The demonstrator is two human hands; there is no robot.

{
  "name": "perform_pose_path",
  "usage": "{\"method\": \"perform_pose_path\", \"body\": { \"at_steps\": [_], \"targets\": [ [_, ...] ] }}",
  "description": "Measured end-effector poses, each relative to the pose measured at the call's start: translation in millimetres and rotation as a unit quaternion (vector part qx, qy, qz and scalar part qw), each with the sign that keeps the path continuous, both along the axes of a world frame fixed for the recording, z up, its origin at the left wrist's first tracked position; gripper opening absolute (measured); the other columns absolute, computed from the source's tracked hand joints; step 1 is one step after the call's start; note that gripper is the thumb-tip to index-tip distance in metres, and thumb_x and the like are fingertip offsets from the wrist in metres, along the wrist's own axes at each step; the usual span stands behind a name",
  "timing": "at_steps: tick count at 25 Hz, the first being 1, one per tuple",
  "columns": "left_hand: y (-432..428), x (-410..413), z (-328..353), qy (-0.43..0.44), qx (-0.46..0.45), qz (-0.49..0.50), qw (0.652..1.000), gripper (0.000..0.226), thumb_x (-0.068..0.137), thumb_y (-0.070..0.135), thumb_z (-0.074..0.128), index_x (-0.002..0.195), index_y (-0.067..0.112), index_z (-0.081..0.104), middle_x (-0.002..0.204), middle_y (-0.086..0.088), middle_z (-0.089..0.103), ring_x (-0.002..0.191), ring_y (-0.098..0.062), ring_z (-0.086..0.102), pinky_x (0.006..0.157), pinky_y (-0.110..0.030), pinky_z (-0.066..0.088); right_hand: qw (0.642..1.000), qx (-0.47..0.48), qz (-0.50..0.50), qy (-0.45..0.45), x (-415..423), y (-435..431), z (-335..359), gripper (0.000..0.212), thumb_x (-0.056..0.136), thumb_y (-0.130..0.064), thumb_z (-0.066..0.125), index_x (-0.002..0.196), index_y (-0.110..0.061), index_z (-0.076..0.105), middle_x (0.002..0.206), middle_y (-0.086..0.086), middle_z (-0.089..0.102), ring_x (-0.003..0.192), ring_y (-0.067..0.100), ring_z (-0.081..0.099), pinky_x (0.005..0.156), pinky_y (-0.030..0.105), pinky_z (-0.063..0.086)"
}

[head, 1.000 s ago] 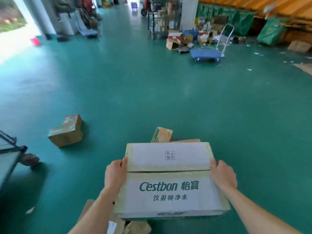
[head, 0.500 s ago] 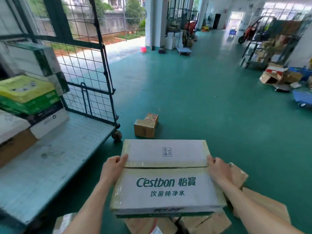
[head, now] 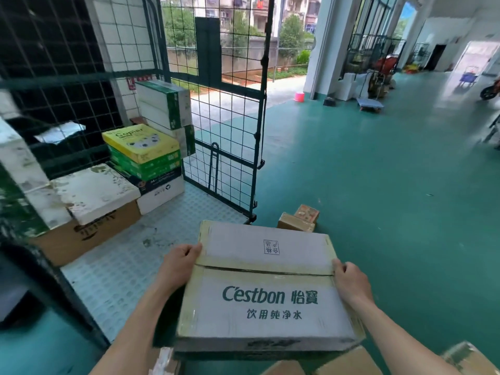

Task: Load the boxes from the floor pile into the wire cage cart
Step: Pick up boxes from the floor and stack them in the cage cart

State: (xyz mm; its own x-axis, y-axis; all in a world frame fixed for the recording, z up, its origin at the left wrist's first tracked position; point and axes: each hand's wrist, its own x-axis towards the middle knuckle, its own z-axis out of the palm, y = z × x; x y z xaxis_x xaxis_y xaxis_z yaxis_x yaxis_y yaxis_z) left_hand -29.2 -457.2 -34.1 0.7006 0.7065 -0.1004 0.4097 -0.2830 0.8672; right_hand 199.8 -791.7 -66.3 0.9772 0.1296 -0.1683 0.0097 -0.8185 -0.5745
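At the bottom edge, some brown cartons of the floor pile point(head: 349, 364) lie under the carried box. The Cestbon box point(head: 267, 290) is held in the air between both hands, flat, its printed top up, just in front of the open side of the cage cart. The left hand point(head: 177, 263) grips its left edge and the right hand point(head: 351, 282) grips its right edge, fingers curled over the rim.

To the left is the pale cart deck point(head: 130, 266). On it stands a brown carton with a white lid point(head: 89, 226), then a stack with a yellow copier-paper box point(head: 140, 142) on top, and behind it 2 white-and-green boxes point(head: 165, 104) against the wire wall point(head: 230, 131).

Beyond the cart corner, 2 small brown boxes point(head: 297, 219) lie on the green floor point(head: 392, 185). Far away stand a pink bucket point(head: 299, 96) and a flat trolley point(head: 370, 104).
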Motion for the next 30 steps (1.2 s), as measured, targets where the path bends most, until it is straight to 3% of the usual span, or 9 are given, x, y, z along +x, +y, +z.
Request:
{"method": "perform_pose_path", "body": {
  "at_steps": [4,8,11,13,17,26,30],
  "targets": [
    [29,-7,7,-0.022,-0.026,0.031,0.999,0.042,0.104,0.035,0.052,0.066,0.018,0.048,0.062,-0.003,0.046,0.059,-0.015,0.042,0.062,-0.033,0.03,1.0,-0.013,0.021,0.0,8,47,-2,0.051,0.103,-0.051,0.035,0.082,-0.009,0.055,0.082,0.009,0.061,0.074,0.028,0.057,0.062,0.036,0.039],
    [42,-4,1,0.007,-0.067,0.082,0.994,0.047,0.098,0.048,0.059,0.066,0.017,0.045,0.059,-0.004,0.042,0.054,-0.016,0.04,0.056,-0.031,0.028,0.999,-0.017,0.049,-0.015,30,83,0,0.049,0.105,-0.048,0.035,0.08,-0.01,0.052,0.078,0.009,0.058,0.068,0.025,0.052,0.058,0.034,0.035],
    [55,-4,-3,0.043,-0.046,0.1,0.993,0.046,0.096,0.047,0.062,0.068,0.019,0.04,0.061,-0.003,0.04,0.054,-0.016,0.038,0.057,-0.032,0.028,0.996,-0.008,0.085,-0.014,51,119,6,0.048,0.104,-0.05,0.035,0.081,-0.012,0.054,0.082,0.01,0.062,0.075,0.029,0.058,0.066,0.037,0.043],
    [65,-2,3,0.03,-0.039,0.104,0.993,0.04,0.1,0.04,0.058,0.07,0.019,0.042,0.061,-0.002,0.041,0.055,-0.015,0.038,0.058,-0.031,0.027,0.994,0.009,0.104,-0.013,65,144,17,0.046,0.104,-0.048,0.036,0.084,-0.012,0.056,0.085,0.009,0.063,0.078,0.03,0.059,0.07,0.038,0.045],
    [89,8,32,0.021,0.007,0.112,0.994,0.037,0.103,0.037,0.051,0.071,0.018,0.046,0.062,-0.002,0.042,0.054,-0.015,0.039,0.055,-0.031,0.028,0.988,0.034,0.15,-0.021,92,192,51,0.04,0.107,-0.037,0.037,0.085,-0.008,0.055,0.08,0.01,0.056,0.068,0.021,0.049,0.066,0.036,0.035],
    [191,15,56,-0.022,0.049,0.179,0.982,0.042,0.103,0.024,0.053,0.065,0.016,0.04,0.059,0.0,0.036,0.053,-0.01,0.032,0.053,-0.03,0.022,0.97,0.042,0.238,-0.013,131,338,61,0.038,0.105,-0.04,0.045,0.084,-0.01,0.055,0.083,0.007,0.061,0.07,0.016,0.052,0.059,0.031,0.034],
    [278,12,57,-0.056,0.052,0.209,0.975,0.045,0.103,0.029,0.053,0.062,0.014,0.04,0.058,0.002,0.036,0.055,-0.012,0.033,0.059,-0.032,0.024,0.962,0.089,0.257,-0.012,137,436,65,0.029,0.102,-0.041,0.051,0.099,-0.012,0.056,0.092,0.005,0.062,0.08,0.018,0.057,0.072,0.034,0.042]
  ]
}}
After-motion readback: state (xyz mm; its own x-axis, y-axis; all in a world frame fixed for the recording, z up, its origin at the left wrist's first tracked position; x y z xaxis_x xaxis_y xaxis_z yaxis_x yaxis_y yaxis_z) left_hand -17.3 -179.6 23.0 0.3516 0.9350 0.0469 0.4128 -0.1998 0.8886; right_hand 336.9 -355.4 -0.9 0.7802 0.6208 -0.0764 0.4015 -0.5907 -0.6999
